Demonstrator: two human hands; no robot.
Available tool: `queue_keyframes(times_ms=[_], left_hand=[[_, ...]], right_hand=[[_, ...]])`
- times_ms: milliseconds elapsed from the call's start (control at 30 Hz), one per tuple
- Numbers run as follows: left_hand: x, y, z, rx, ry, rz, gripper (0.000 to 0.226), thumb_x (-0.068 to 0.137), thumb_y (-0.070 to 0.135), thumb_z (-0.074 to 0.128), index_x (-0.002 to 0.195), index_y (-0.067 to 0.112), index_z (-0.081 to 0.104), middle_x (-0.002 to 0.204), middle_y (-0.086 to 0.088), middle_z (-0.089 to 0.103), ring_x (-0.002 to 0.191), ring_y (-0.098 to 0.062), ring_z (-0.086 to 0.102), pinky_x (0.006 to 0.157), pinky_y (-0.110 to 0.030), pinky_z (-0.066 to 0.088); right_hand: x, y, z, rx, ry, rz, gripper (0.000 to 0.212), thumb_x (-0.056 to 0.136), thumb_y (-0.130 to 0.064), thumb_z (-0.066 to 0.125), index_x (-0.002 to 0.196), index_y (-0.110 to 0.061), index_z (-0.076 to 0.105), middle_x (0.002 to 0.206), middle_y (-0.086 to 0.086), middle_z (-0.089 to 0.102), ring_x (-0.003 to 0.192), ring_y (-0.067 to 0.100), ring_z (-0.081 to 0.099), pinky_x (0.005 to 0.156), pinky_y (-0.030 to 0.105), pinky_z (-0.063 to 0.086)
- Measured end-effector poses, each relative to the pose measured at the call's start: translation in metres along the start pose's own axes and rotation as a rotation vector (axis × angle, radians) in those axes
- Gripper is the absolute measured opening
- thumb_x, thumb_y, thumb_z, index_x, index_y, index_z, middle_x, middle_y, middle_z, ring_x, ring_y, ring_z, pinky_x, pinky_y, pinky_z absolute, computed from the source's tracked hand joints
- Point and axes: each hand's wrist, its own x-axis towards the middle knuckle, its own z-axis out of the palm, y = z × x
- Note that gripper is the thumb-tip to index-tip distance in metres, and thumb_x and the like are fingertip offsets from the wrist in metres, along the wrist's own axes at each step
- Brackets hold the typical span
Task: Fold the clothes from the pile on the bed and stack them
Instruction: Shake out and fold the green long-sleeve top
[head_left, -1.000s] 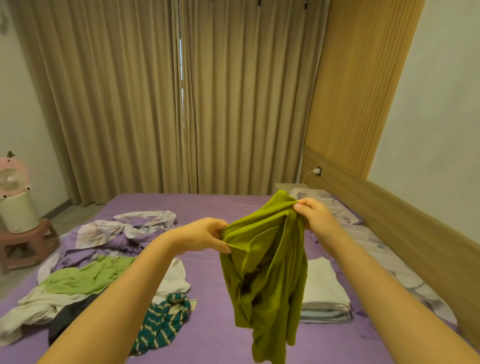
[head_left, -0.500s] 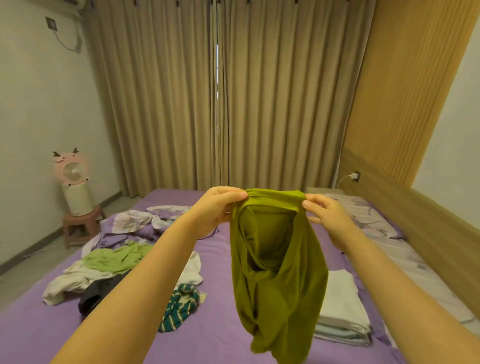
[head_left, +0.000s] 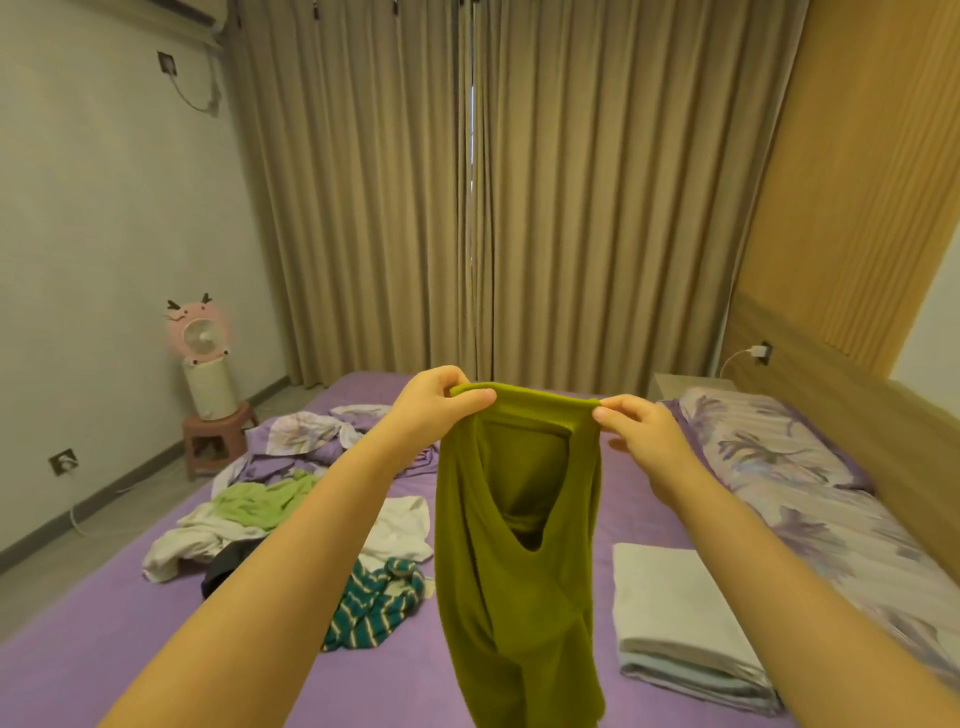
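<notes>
I hold the olive garment (head_left: 514, 561) up in front of me, above the bed (head_left: 130, 639), with both hands at its top edge. My left hand (head_left: 434, 402) has the left end of that edge: the thumb and fingers (head_left: 475, 397) are curled round the rolled hem and pinch it. My right hand (head_left: 641, 434) has the right end, thumb and forefinger pinched on the cloth, the other fingers loosely bent below. The edge runs nearly level between the two hands, and the rest of the garment hangs straight down from it, twisted on itself, with a dark opening showing just under the hem. Its lower end drops out of view at the bottom, so I cannot tell whether it touches the bed.

The pile (head_left: 249, 525) lies on the purple sheet to my left, under my left forearm: a light green piece on top of white ones, something dark beside them, and a teal striped top (head_left: 374, 608) nearest the hanging garment. The stack (head_left: 680, 618) of folded pale pieces sits on the bed to the right, under my right forearm. A floral pillow (head_left: 758, 441) lies beyond it by the headboard, and a crumpled floral sheet (head_left: 306, 434) lies past the pile.
</notes>
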Motion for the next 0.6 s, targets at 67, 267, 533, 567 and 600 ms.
queue_keyframes(times_ms=[67, 267, 533, 567, 600], left_hand=[[0.001, 0.000, -0.004, -0.067, -0.026, 0.018, 0.035, 0.083, 0.034, 0.070, 0.064, 0.020, 0.045, 0.056, 0.007, 0.045, 0.062, -0.013, 0.046, 0.059, -0.025, 0.040], [0.004, 0.012, -0.007, -0.089, 0.060, 0.084, 0.039, 0.078, 0.038, 0.074, 0.064, 0.020, 0.043, 0.059, 0.004, 0.046, 0.059, -0.011, 0.047, 0.054, -0.023, 0.042], [0.003, 0.033, -0.011, -0.606, -0.281, 0.069, 0.017, 0.094, 0.009, 0.053, 0.106, 0.004, 0.063, 0.090, -0.010, 0.068, 0.079, -0.019, 0.067, 0.070, -0.031, 0.057], [0.002, 0.033, -0.007, -0.585, -0.273, 0.075, 0.016, 0.095, 0.009, 0.052, 0.106, 0.004, 0.063, 0.090, -0.009, 0.069, 0.080, -0.019, 0.067, 0.069, -0.031, 0.057], [0.002, 0.032, -0.003, -0.559, -0.257, 0.073, 0.014, 0.095, 0.008, 0.052, 0.104, 0.006, 0.062, 0.089, -0.008, 0.070, 0.080, -0.018, 0.068, 0.068, -0.031, 0.057]], right_hand=[[0.001, 0.000, 0.003, 0.029, -0.006, 0.015, 0.015, 0.092, -0.015, 0.057, 0.084, -0.024, 0.066, 0.086, -0.003, 0.068, 0.088, 0.017, 0.062, 0.076, 0.033, 0.050], [-0.002, -0.004, 0.009, 0.014, -0.120, 0.008, 0.015, 0.096, -0.015, 0.052, 0.089, -0.021, 0.065, 0.084, 0.001, 0.065, 0.076, 0.014, 0.062, 0.063, 0.023, 0.053], [-0.007, -0.017, 0.022, -0.020, -0.110, -0.034, 0.013, 0.094, -0.015, 0.056, 0.094, -0.023, 0.067, 0.094, -0.001, 0.069, 0.093, 0.014, 0.065, 0.075, 0.025, 0.053], [-0.009, -0.024, 0.026, 0.010, -0.122, -0.056, 0.012, 0.093, -0.017, 0.057, 0.097, -0.023, 0.066, 0.095, 0.000, 0.070, 0.094, 0.015, 0.065, 0.077, 0.026, 0.055], [-0.011, -0.031, 0.032, 0.052, -0.142, -0.082, 0.011, 0.093, -0.020, 0.058, 0.101, -0.023, 0.066, 0.097, 0.000, 0.070, 0.094, 0.014, 0.066, 0.078, 0.027, 0.056]])
